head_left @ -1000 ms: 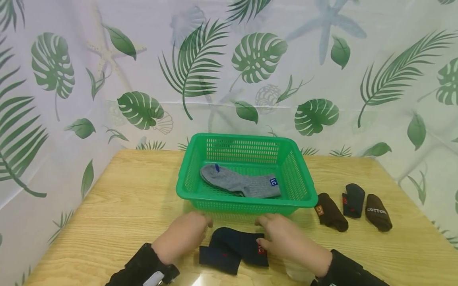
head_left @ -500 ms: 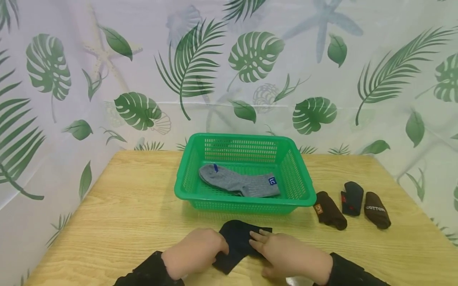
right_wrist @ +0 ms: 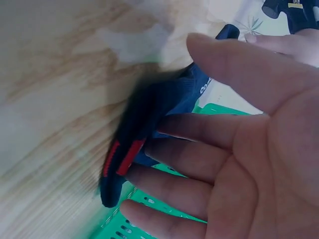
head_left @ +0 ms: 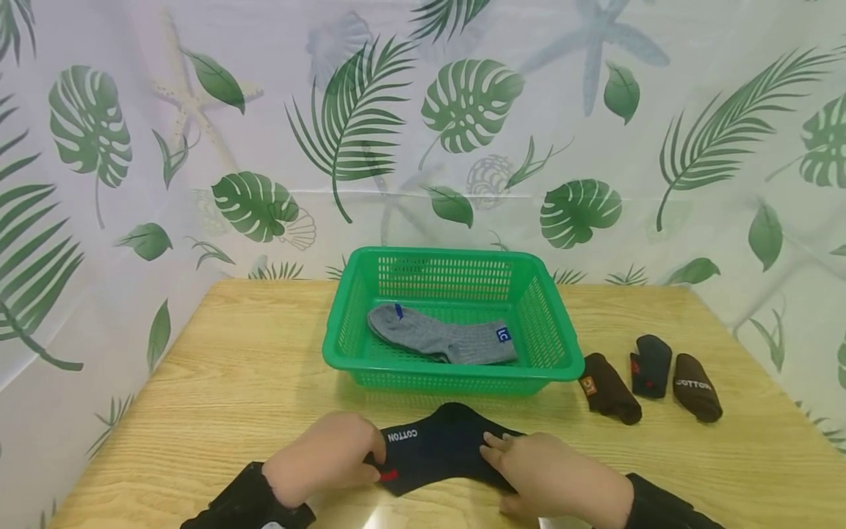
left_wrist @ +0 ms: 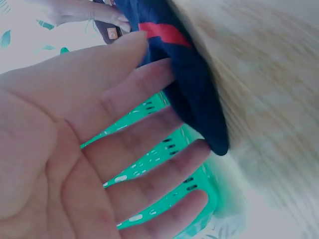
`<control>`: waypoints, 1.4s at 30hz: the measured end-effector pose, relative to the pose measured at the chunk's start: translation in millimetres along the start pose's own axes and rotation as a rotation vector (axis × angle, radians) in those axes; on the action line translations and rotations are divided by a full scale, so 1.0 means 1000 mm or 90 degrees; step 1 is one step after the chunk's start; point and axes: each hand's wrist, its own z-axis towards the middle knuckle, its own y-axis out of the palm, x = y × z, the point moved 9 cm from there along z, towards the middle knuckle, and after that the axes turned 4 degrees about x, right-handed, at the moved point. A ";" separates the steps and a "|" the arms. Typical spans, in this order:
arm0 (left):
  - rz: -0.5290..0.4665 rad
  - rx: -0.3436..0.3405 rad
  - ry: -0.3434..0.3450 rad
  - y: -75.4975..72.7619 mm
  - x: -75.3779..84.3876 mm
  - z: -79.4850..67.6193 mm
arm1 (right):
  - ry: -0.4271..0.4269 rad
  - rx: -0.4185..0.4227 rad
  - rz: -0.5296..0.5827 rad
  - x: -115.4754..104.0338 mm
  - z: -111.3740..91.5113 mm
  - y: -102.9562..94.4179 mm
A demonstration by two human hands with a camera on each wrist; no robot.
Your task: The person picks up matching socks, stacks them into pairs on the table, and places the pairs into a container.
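A navy sock (head_left: 449,447) with white COTTON lettering and a red patch lies spread sideways on the wooden table (head_left: 264,382). My left hand (head_left: 325,454) pinches the sock's left end between thumb and index finger, its other fingers extended. In the left wrist view, the thumb lies by a red stripe on the navy fabric (left_wrist: 199,99). At the other end, my right hand (head_left: 558,474) rests on the sock with its fingers nearly straight. The right wrist view has those fingertips against the fabric (right_wrist: 149,109), beside red marks, with the thumb held apart.
Just beyond the sock stands a green plastic basket (head_left: 456,373) with grey socks (head_left: 429,334) inside. On the right lie a folded brown sock (head_left: 611,391), a folded navy sock (head_left: 651,366) and another brown one (head_left: 698,389). A leaf-print cloth (head_left: 489,169) hangs behind the table.
The navy sock was folded over, and now it is stretched out sideways, with its lettering showing. My left hand came down to it, then drew its end left; my right hand settled on the other end.
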 end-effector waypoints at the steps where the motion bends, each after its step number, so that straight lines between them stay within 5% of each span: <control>1: -0.006 0.000 -0.001 0.000 -0.001 -0.001 | 0.002 0.001 0.003 0.000 -0.001 0.000; 6: 0.027 0.007 0.007 -0.002 0.001 -0.001 | 0.006 0.011 0.019 0.002 -0.002 -0.002; 12: 0.092 0.033 0.053 -0.003 0.013 0.008 | -0.072 0.105 -0.013 -0.008 -0.002 -0.016; 18: 0.088 0.022 0.089 0.004 0.017 0.008 | -0.077 0.097 -0.019 -0.007 -0.001 -0.010; 26: 0.064 0.054 0.067 0.004 0.003 -0.004 | -0.080 0.107 -0.011 -0.001 -0.007 -0.010; 37: 0.042 0.037 0.046 0.004 -0.002 -0.003 | -0.159 0.237 -0.045 -0.012 -0.010 -0.022; 42: -0.044 0.011 -0.004 0.000 -0.011 -0.005 | -0.165 0.280 0.051 -0.006 -0.019 -0.032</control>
